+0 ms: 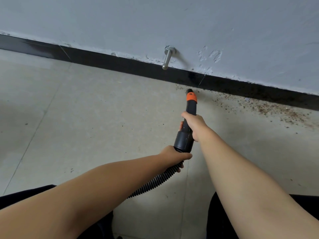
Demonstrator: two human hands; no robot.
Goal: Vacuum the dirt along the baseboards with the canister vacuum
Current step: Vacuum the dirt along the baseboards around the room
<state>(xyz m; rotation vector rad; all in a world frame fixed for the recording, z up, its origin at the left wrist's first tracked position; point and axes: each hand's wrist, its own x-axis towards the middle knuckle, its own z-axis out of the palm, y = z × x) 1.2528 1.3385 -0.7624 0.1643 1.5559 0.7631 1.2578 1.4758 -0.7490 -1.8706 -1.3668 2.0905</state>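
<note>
The vacuum nozzle [189,107], black with an orange band near its tip, points down at the floor [86,109] with its tip just short of the black baseboard [120,61]. Brown dirt [269,107] lies scattered along the foot of the baseboard, thin around the tip and thicker off to the right. The right hand [194,125] is wrapped around the middle of the nozzle, thumb on top. The left hand [174,155] grips the ribbed black hose [155,181] right where it joins the wide end of the nozzle.

The hose runs back toward the person and disappears behind the left forearm; the vacuum's body is out of sight. The fingers of both hands are mostly hidden under the nozzle and hose. Dark clothing shows at the bottom edge, cut off by the frame.

The floor is pale tile with faint joint lines and a few stray specks. Above the baseboard rises a pale grey wall [172,19] with chipped, rough paint along its lower edge. A metal door stop [168,57] sticks out of the wall just above the baseboard, left of the nozzle tip.
</note>
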